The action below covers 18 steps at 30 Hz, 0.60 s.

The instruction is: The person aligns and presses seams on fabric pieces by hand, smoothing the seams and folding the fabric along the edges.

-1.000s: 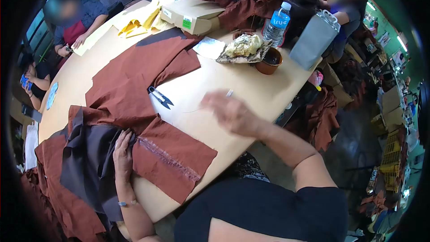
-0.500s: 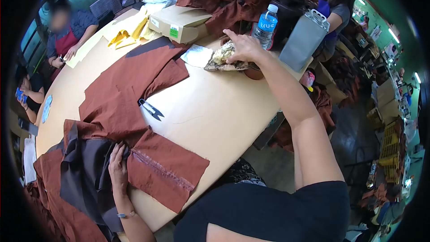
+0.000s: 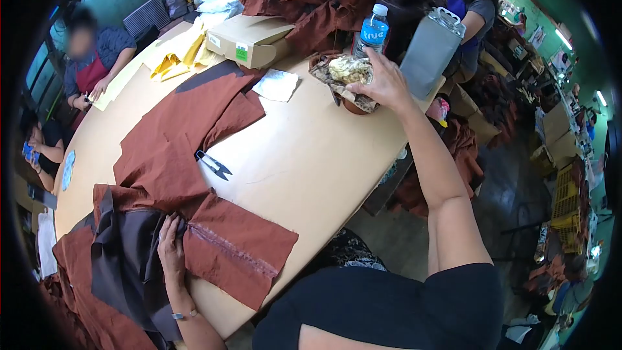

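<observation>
My left hand (image 3: 171,246) lies on a rust-brown garment (image 3: 162,168) with dark panels, its fingers flat near the seam between a dark panel (image 3: 126,243) and a brown piece with a pale stitched strip (image 3: 236,246). Out at the far right of the table, my right hand (image 3: 389,84) has its thumb and fingers around a crumpled cream and brown cloth wad (image 3: 350,70). Under the wad, part of a round reddish-brown thing (image 3: 356,106) shows. A pair of thread snips (image 3: 214,166) rests beside the garment.
Beyond my right hand stand a water bottle (image 3: 374,31) and a grey metal can (image 3: 433,45). A cardboard box (image 3: 249,37), a white cloth (image 3: 276,84) and heaped brown fabric (image 3: 324,0) are at the back. A person (image 3: 97,58) works across the table; another person (image 3: 473,13) stands at right.
My right hand has shifted right and closed on the cloth wad, which has moved right with it. The left hand stays on the garment. The whole view has shifted slightly.
</observation>
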{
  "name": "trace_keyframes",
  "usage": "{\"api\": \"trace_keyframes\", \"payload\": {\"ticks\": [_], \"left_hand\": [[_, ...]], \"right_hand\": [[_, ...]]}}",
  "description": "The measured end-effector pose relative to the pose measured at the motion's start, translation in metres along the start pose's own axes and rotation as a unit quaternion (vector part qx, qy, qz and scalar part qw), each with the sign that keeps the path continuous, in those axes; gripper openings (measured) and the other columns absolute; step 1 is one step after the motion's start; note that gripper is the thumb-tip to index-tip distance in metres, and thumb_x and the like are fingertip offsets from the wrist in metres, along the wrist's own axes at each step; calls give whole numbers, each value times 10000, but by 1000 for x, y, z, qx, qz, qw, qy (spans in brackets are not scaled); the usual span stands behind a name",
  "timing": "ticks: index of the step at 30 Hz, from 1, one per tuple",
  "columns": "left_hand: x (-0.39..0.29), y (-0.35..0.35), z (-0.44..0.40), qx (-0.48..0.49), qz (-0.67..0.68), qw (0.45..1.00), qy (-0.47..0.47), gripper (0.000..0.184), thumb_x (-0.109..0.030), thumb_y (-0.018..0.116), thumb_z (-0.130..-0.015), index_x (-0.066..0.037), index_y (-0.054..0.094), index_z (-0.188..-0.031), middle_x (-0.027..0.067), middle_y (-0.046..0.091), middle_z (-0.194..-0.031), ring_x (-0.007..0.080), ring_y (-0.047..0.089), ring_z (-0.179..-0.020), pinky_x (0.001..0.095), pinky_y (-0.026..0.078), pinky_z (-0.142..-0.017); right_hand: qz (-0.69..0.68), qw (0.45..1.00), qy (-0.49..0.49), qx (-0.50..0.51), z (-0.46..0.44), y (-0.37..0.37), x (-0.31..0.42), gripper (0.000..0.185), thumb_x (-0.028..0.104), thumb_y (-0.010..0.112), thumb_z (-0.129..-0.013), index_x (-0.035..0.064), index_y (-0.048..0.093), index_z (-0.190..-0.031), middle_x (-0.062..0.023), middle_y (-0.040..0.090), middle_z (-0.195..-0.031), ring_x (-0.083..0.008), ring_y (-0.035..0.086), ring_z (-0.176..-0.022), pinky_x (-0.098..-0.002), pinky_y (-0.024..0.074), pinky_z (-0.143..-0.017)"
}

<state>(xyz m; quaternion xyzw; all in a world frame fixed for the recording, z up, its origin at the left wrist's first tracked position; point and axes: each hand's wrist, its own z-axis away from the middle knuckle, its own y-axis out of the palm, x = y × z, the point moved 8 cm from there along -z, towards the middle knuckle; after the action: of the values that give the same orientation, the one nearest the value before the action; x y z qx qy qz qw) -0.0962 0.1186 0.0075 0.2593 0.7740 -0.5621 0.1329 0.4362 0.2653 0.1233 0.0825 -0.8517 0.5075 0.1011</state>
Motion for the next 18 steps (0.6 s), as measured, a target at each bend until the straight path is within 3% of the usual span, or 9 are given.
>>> {"api": "trace_keyframes", "payload": {"ticks": [2,3,6,9,12,15,18], "left_hand": [[-1,-1,0,1,-2,1000,-1,436,113,438,-782,-30,574,-1170,146,537,-1261,296,488,-1196,346,362,-1015],[0,0,0,-1,-1,1000,-2,436,112,439,-782,-31,575,-1170,145,537,-1261,296,488,-1195,346,362,-1015],[3,0,1,-5,-3,1000,-4,435,108,442,-784,-37,575,-1172,144,539,-1260,296,490,-1192,346,361,-1015],[2,0,0,-5,-11,1000,-3,433,101,450,-786,-43,576,-1174,142,542,-1257,295,491,-1191,347,360,-1016],[2,1,1,-3,-17,1000,0,428,94,462,-787,-47,576,-1175,139,544,-1255,293,491,-1192,349,359,-1016],[5,1,1,-5,-17,1000,5,421,89,470,-788,-47,577,-1172,137,544,-1256,293,492,-1191,350,360,-1014],[4,1,1,-8,-15,1000,0,413,87,471,-790,-43,578,-1167,136,544,-1256,295,493,-1189,350,362,-1013]], "right_hand": [[42,998,-13,-36,-8,-11,10,780,513,736,-628,68,472,-1212,-169,541,-1202,-336,551,-1066,-450,404,-925],[65,996,-34,-56,-10,-18,18,618,547,691,-677,62,546,-1032,-159,595,-1078,-328,570,-1013,-467,394,-910],[177,981,-60,51,-31,-4,25,537,565,630,-736,65,575,-924,-152,637,-931,-339,601,-938,-469,436,-844],[165,974,-93,127,-40,5,31,518,574,582,-773,68,588,-885,-158,645,-821,-351,623,-855,-470,473,-762],[150,979,-108,88,-37,9,30,526,587,579,-765,81,627,-898,-147,663,-858,-346,641,-828,-447,503,-726],[93,988,-14,120,-30,7,17,495,539,602,-772,95,635,-990,-190,629,-1004,-347,599,-970,-443,470,-838],[-76,994,-53,58,-23,15,-8,485,448,648,-766,129,615,-1130,-220,525,-1218,-315,501,-1157,-388,397,-967]]}}
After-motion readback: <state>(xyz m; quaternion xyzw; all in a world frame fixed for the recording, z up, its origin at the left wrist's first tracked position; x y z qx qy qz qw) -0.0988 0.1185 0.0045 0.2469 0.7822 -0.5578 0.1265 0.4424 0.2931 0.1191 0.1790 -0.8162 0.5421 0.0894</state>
